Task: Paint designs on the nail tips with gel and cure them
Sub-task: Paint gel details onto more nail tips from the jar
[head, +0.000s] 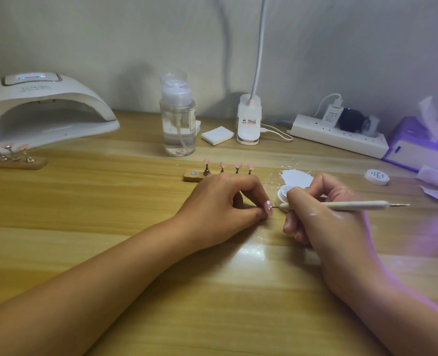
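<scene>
My left hand (223, 201) rests on the wooden table (110, 201) and pinches a pink nail tip (268, 208) between thumb and fingers. My right hand (323, 214) holds a white dotting pen (354, 205) like a pencil, its fine point touching the nail tip. A small white gel pot (281, 196) sits just behind the pen, partly hidden by my fingers. Behind my left hand a wooden holder (192, 175) carries several pink nail tips (235, 167) on stands. A second holder with pink tips (10, 154) stands at the far left, in front of the white curing lamp (46, 109).
A clear pump bottle (178, 119), white pads (217, 134) and a clip lamp base (248, 122) stand at the back. A power strip (341, 136), a purple tissue box (418, 147), a small white jar (378, 176) and white paper (297, 177) are at the right.
</scene>
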The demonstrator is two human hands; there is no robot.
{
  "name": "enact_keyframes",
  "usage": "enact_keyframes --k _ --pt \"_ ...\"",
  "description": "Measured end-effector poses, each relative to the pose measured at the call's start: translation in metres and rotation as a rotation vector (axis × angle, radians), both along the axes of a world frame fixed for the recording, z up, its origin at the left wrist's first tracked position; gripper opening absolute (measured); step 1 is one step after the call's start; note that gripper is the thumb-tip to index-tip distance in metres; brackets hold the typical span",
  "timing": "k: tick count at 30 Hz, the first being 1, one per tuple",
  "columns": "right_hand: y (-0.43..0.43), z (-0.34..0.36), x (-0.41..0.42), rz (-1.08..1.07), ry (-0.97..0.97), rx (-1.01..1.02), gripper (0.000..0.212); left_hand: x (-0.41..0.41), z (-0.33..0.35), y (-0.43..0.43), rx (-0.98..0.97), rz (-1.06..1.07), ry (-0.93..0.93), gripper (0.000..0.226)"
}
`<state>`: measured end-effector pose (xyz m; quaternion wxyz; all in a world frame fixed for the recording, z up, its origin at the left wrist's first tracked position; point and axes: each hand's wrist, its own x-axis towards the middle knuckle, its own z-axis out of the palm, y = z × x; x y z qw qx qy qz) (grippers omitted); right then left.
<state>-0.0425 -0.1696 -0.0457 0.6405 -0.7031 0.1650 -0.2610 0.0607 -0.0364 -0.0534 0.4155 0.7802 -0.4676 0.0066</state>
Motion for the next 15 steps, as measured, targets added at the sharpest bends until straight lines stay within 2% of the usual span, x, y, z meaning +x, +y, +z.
enact_keyframes --k 3,8,15 --pt "-0.0006 -0.0006 -0.0008 -0.003 0.010 -0.016 0.034 -0.0014 0.0008 0.0002 0.000 -0.005 -0.014 0.010" --pt "-0.0003 -0.0009 -0.0010 -0.007 0.016 -0.022 0.025 -0.0007 0.0010 -0.0003 0.002 -0.001 -0.010 0.012" --pt "0.0006 0.0009 -0.0011 0.004 0.005 -0.003 0.034 -0.0010 0.0009 -0.0001 0.007 0.006 -0.013 0.011"
